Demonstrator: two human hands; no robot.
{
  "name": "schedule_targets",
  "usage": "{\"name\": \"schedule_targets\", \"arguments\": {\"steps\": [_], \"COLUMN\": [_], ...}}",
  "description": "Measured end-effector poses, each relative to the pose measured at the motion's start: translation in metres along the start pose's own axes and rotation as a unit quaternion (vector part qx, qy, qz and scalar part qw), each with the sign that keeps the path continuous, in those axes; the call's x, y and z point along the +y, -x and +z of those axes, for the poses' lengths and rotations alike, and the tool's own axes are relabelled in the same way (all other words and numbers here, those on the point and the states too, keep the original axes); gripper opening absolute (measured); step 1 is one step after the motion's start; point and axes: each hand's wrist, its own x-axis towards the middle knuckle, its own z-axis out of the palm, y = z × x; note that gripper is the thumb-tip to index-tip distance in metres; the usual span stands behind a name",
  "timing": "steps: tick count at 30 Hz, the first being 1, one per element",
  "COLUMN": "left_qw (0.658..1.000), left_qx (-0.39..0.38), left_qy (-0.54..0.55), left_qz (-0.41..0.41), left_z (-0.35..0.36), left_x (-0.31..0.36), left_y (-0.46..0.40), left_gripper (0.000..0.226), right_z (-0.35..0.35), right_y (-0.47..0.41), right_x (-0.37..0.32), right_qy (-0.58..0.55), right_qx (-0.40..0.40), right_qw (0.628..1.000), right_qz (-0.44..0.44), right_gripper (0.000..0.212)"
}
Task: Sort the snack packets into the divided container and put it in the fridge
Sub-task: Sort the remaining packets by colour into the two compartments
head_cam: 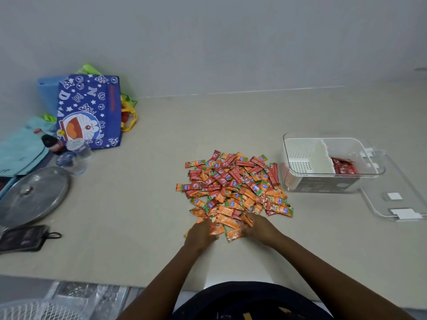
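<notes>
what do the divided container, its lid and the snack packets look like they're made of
Divided container: a clear, glossy outer tub, probably hard plastic, around a matte white perforated insert, likely plastic too.
Lid: the same see-through plastic look, with white clips.
Snack packets: thin printed film, probably plastic or foil laminate; shiny and crinkled.

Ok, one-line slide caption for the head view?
Both hands gather orange packets; red ones fill one compartment.

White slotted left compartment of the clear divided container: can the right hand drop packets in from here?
Probably yes: the compartment is open-topped and empty, the lid lies aside, and nothing stands between it and the right hand.
</notes>
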Motion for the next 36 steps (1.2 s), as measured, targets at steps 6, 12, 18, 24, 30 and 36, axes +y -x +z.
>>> {"name": "schedule_targets", "arguments": {"steps": [6, 12, 18, 24, 30, 36], "left_qw": [0.993, 0.976, 0.987, 0.989, 0.975, 0.981], "left_qx": [0.069, 0.096, 0.071, 0.098, 0.101, 0.104], "left_qy": [0.095, 0.174, 0.107, 0.093, 0.189, 0.154], "left_qz": [0.007, -0.083, -0.102, -0.06, -0.061, -0.049], "left_z": [-0.008, -0.025, -0.008, -0.017, -0.034, -0.049], "left_x": [-0.01, -0.022, -0.035, -0.029, -0.02, -0.023], "left_y": [-0.003, -0.002, 0.007, 0.008, -0.004, -0.021], "left_gripper": [0.023, 0.036, 0.049, 0.034, 0.035, 0.047], "right_z": [0.02, 0.02, 0.018, 0.029, 0.039, 0.027], "right_y": [-0.007, -0.008, -0.01, -0.025, -0.026, -0.019], "right_x": [0.004, -0.006, -0.019, -0.029, -0.018, -0.013], "right_qy": [0.195, 0.203, 0.054, 0.133, 0.223, 0.124], "right_qx": [-0.046, -0.072, -0.057, 0.019, -0.009, -0.029], "right_qw": [0.979, 0.976, 0.997, 0.991, 0.975, 0.992], "right_qz": [-0.035, -0.022, 0.008, -0.005, 0.007, -0.02], "right_gripper": [0.058, 0.042, 0.038, 0.067, 0.066, 0.042]}}
